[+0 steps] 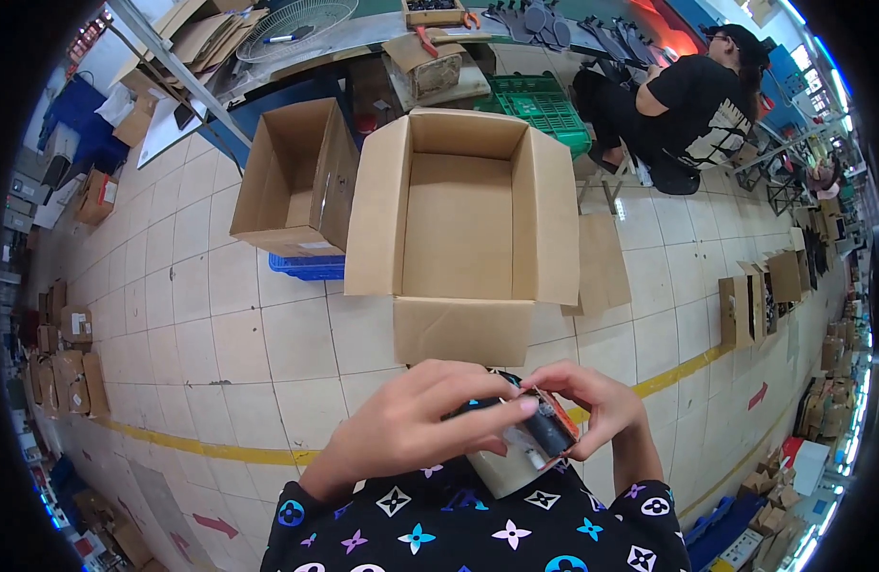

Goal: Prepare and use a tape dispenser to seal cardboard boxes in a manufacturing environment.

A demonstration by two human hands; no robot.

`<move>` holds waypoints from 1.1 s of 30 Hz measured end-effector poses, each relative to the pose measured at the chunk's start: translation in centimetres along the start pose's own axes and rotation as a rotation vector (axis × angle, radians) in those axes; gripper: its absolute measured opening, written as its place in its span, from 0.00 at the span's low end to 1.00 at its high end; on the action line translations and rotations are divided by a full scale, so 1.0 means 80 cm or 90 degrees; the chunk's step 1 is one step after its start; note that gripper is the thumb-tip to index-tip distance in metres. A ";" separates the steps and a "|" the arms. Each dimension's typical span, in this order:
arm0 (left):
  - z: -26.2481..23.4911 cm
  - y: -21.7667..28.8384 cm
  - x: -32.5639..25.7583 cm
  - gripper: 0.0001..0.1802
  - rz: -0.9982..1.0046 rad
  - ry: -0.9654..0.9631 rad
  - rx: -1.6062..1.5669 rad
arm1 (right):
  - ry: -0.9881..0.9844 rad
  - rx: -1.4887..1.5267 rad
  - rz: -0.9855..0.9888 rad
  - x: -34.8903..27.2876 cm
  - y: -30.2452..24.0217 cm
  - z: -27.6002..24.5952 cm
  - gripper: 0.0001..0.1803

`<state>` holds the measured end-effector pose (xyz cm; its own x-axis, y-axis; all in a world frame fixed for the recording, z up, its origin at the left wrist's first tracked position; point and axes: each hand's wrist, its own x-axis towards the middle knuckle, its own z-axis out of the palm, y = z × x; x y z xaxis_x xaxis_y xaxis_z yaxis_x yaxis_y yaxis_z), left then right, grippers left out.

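Note:
Close to my body, both hands meet at an object with a dark cylinder point(551, 434) and an orange-red edge. It may be a tape dispenser, but its kind is not clear. Below the cylinder shows a pale beige, rounded part point(504, 474), partly hidden by my fingers. My right hand point(603, 410) grips the object along its right side, thumb and fingers curled round it. From the left, my left hand point(411, 419) reaches across with its fingertips at the top of the cylinder. Just beyond my hands stands an upright cardboard box point(459, 224) with its flaps folded out.
Left of that box, another open carton point(301, 172) rests on a blue crate point(306, 267). Behind stand a green crate point(544, 105) and a workbench with tools. A seated person point(692, 105) in black works at the right. Flat cardboard point(602, 267) lies on the tiled floor.

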<state>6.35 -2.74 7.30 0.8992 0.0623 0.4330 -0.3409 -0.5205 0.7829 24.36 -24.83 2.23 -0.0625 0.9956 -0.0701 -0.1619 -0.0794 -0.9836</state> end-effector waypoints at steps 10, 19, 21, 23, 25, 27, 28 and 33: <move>0.001 0.001 -0.006 0.13 0.048 -0.007 0.012 | 0.019 0.000 -0.070 -0.002 0.010 0.001 0.47; -0.005 -0.007 -0.023 0.11 0.016 -0.029 0.039 | 0.020 -0.043 -0.115 0.001 0.018 0.003 0.45; -0.014 -0.007 -0.025 0.11 0.036 -0.014 0.087 | 0.013 -0.052 -0.113 0.002 0.018 0.005 0.44; -0.017 -0.006 -0.030 0.10 0.050 0.013 0.151 | -0.004 -0.031 -0.096 0.004 0.021 0.010 0.42; -0.017 -0.013 -0.033 0.10 0.007 0.041 0.150 | 0.035 0.018 -0.044 0.000 0.027 0.020 0.41; -0.008 -0.031 -0.045 0.10 -0.106 0.094 0.092 | 0.067 0.077 0.052 -0.002 0.032 0.026 0.41; -0.002 -0.039 -0.049 0.10 -0.097 0.091 0.090 | 0.074 0.072 0.050 0.000 0.031 0.028 0.41; 0.011 -0.066 -0.073 0.08 -0.290 0.222 -0.064 | 0.137 0.182 0.129 0.007 0.023 0.043 0.37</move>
<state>3.14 -1.12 0.26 0.8237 0.5466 0.1506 0.0200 -0.2935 0.9558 20.64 -24.57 0.99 0.0815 0.9438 -0.3203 -0.4364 -0.2551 -0.8628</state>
